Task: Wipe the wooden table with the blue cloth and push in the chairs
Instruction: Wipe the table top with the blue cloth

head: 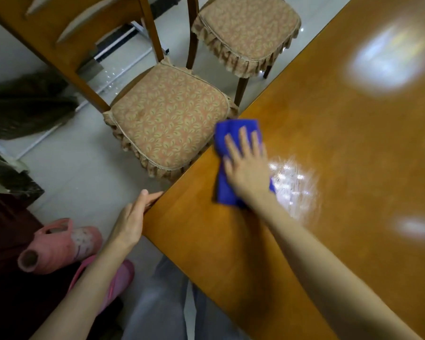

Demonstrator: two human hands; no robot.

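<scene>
The wooden table (341, 148) fills the right side of the head view, glossy with light glare. My right hand (247, 165) lies flat with fingers spread on the blue cloth (225, 136), pressing it to the tabletop near the left edge. My left hand (133, 217) grips the table's near corner, thumb on top. Two wooden chairs with patterned frilled cushions stand pulled out to the left of the table: a near chair (167, 123) whose seat front touches the table edge, and a far chair (245, 33) beyond it.
A pink slipper (62, 244) lies on the pale tiled floor at lower left, beside a dark red piece of furniture (8, 241). Dark fabric (27, 104) hangs at the left edge. My grey trousers (162, 303) show at the bottom.
</scene>
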